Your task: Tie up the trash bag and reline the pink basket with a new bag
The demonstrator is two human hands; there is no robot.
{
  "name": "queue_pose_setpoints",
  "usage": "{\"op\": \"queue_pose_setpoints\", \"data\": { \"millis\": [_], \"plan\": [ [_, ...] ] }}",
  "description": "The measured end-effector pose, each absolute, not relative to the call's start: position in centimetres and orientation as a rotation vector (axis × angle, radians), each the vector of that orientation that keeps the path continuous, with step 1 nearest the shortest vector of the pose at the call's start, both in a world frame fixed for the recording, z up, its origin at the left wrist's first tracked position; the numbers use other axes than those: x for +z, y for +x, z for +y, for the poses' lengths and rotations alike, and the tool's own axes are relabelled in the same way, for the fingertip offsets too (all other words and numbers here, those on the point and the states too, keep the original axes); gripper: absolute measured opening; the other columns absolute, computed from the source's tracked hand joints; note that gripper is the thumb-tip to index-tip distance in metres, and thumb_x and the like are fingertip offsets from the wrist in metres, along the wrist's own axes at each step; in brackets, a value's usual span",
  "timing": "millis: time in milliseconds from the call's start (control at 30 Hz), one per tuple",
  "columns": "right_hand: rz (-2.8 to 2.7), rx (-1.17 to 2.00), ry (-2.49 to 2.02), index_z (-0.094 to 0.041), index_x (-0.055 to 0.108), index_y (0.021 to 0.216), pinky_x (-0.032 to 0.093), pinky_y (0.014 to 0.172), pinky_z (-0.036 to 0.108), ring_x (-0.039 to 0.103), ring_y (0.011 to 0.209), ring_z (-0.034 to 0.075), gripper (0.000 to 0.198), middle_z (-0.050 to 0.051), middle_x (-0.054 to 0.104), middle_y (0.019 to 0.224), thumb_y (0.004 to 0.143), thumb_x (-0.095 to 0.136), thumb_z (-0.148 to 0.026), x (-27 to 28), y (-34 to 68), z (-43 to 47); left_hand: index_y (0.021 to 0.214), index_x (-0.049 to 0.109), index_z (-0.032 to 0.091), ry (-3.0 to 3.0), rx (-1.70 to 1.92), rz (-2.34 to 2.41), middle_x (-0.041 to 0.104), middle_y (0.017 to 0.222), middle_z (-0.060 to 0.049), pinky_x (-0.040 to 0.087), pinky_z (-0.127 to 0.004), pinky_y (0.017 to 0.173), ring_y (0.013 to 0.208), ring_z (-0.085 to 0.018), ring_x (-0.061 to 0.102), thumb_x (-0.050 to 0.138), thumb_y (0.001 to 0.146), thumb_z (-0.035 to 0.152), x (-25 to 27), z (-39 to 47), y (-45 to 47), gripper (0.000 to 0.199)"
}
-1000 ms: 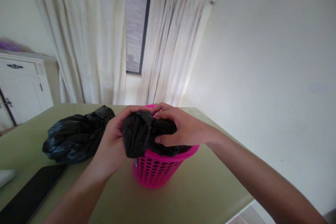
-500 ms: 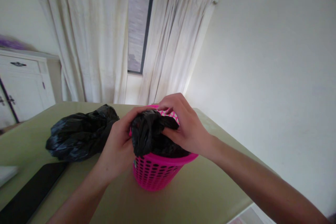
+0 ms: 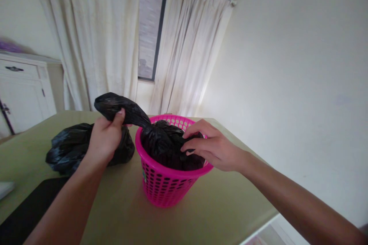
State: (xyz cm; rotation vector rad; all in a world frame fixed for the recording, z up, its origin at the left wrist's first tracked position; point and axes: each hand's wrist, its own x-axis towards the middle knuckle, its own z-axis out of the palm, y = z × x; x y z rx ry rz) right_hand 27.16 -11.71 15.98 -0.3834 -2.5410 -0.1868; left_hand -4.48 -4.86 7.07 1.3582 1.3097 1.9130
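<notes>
A pink perforated plastic basket (image 3: pixel 165 185) stands on a green table (image 3: pixel 201 214). A black plastic bag (image 3: pixel 162 143) sits bunched inside the basket. My left hand (image 3: pixel 105 139) grips one end of that bag and holds it stretched up and to the left of the rim. My right hand (image 3: pixel 209 147) pinches the bag's other side at the basket's right rim. A second crumpled black bag (image 3: pixel 67 151) lies on the table to the left, behind my left hand.
A flat black object (image 3: pixel 25 210) lies on the table at the lower left, with a white item (image 3: pixel 5 189) at the frame edge. White curtains (image 3: pixel 100 38) and a window are behind the table, a white cabinet (image 3: pixel 23 95) stands at left, and the table's right edge (image 3: pixel 258 226) is near.
Both hands were pressed together on the bunched bag over the basket. My left hand has pulled one end of the bag out to the left and up; my right hand has moved down to the right rim.
</notes>
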Motion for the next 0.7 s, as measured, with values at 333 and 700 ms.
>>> {"op": "queue_pose_setpoints", "data": {
  "millis": [333,700],
  "plan": [
    [-2.541,0.193,-0.779,-0.019,0.057,0.153,0.053,0.118,0.05,0.064,0.138,0.033,0.079,0.018,0.066,0.149,0.089,0.094,-0.048,15.9,25.1,-9.0,0.127,0.075,0.022,1.333,1.644,0.855,0.084,0.096,-0.005,0.063,-0.034,0.083,0.086,-0.023,0.077,0.089,0.085,0.064,9.0,-8.0,-2.1,0.061],
    [-2.133,-0.197,-1.053,-0.017,0.074,0.098,0.051,0.087,0.034,0.072,0.095,0.024,0.025,0.003,0.078,0.096,0.083,0.058,-0.005,21.9,25.9,-6.1,0.111,0.071,0.026,2.715,1.236,0.859,0.076,0.087,0.001,0.052,-0.039,0.073,0.081,-0.024,0.073,0.055,0.114,0.046,10.0,-14.2,-0.1,0.026]
  ]
}}
